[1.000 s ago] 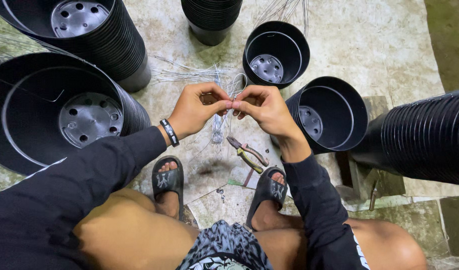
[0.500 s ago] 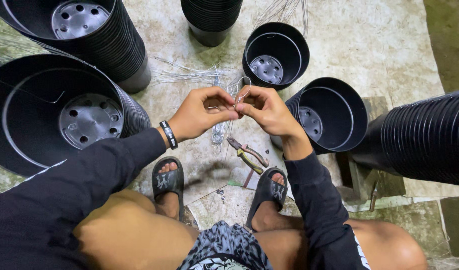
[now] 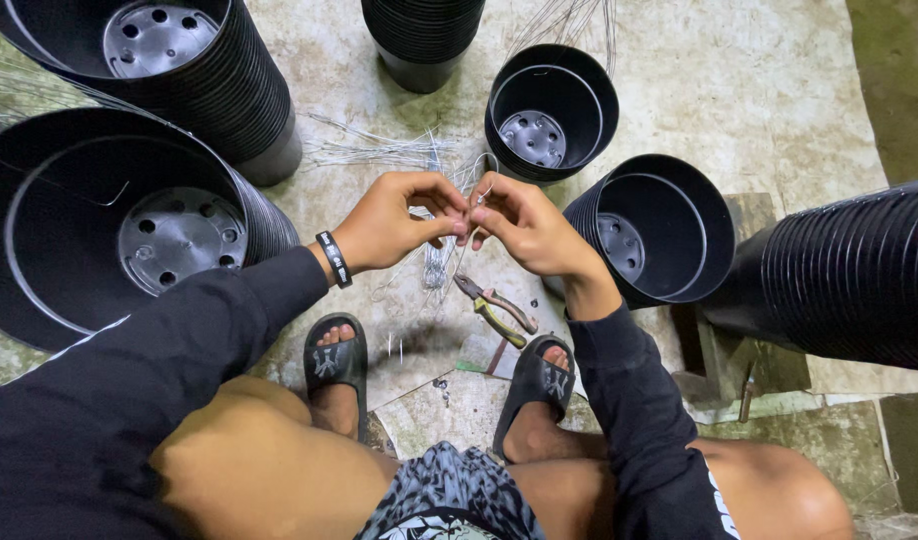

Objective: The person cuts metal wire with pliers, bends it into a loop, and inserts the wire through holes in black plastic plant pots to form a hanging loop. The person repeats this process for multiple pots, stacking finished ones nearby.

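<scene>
Wire piece point(image 3: 476, 192), thin, pale metal, bent to a small loop at its upper end: pinched between the fingertips of both hands at the centre of the view, above the floor point(image 3: 779, 90), its loop standing just above the point where the two grips meet. Left hand point(image 3: 394, 220), grip narrow, thumb and forefinger closed on the wire from the left; black wristband point(image 3: 334, 259) on the wrist, black sleeve behind it. Right hand point(image 3: 524, 228), grip narrow, fingertips closed on the same wire from the right, touching the left fingertips. Nearest the viewer: patterned shorts, bare knees, two black slide sandals, left point(image 3: 336, 368) and right point(image 3: 539, 385), flat on the floor. Pliers point(image 3: 494, 308), yellow-and-red handles, lying on the floor just below the hands, between the sandals and the grips, untouched. Loose wire bundle point(image 3: 379, 152), lying on the floor behind and under the hands, strands fanned leftward. Large stack of black plastic pots point(image 3: 109, 230) on its side at left, mouth toward the viewer. Single black pot point(image 3: 669, 230) tilted at right, just beside the right wrist. Long stack of pots point(image 3: 859, 275) lying at far right. Upright black pot point(image 3: 551, 110) beyond the hands. Further stacks at top left point(image 3: 194, 75) and top centre point(image 3: 424, 35).
</scene>
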`<action>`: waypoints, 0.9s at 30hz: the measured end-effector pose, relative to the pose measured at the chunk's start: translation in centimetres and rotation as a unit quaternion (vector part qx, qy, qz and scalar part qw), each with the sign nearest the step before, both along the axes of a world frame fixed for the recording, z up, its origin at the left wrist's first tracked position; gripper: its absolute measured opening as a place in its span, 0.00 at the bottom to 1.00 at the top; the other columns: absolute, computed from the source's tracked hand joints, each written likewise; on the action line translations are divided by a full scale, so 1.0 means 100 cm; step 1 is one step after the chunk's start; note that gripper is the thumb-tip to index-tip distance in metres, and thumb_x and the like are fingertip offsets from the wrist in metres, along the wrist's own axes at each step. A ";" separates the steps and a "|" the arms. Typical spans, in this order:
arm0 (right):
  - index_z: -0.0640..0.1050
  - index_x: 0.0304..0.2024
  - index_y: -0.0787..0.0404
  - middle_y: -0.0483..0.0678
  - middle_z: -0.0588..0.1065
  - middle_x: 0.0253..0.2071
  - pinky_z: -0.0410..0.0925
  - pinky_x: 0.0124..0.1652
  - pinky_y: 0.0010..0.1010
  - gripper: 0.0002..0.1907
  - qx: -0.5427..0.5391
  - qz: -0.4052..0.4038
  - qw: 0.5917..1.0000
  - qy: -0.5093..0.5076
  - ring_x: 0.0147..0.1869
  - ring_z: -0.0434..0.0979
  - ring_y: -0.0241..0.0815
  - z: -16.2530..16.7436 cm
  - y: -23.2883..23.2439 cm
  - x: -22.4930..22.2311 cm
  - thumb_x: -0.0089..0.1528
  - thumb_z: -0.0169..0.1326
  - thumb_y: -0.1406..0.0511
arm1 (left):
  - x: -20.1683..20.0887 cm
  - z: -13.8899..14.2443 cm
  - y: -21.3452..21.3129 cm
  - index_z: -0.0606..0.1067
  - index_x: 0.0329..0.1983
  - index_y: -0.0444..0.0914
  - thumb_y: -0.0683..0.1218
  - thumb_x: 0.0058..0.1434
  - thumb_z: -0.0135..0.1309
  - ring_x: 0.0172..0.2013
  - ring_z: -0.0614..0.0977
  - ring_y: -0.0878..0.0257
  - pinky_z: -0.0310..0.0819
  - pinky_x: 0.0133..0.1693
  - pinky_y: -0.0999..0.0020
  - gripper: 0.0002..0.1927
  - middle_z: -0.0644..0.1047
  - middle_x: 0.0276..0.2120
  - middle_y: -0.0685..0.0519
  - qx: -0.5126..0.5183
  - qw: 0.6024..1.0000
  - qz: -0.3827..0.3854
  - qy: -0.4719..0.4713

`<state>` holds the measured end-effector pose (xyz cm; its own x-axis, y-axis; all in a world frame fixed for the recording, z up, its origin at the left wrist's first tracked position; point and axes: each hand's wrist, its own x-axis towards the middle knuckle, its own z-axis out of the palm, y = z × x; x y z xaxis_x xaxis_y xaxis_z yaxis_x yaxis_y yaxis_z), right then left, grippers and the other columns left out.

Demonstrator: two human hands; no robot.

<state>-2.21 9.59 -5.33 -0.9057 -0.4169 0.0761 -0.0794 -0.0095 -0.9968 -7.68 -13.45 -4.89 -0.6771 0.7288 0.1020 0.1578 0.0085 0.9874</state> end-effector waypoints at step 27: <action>0.75 0.41 0.64 0.40 0.75 0.32 0.67 0.32 0.19 0.07 0.032 -0.114 0.993 0.016 0.32 0.75 0.27 -0.009 -0.015 -0.005 0.69 0.55 0.66 | 0.002 0.006 0.002 0.75 0.43 0.33 0.41 0.59 0.62 0.33 0.85 0.69 0.80 0.34 0.73 0.12 0.83 0.30 0.52 -0.056 0.992 0.073 0.084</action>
<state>-2.74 8.08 -6.26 -0.9745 -0.2073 0.0865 -0.1043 0.0765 -0.9916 -7.47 -13.25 -4.30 -0.7570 0.6367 0.1470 0.3098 0.1517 0.9386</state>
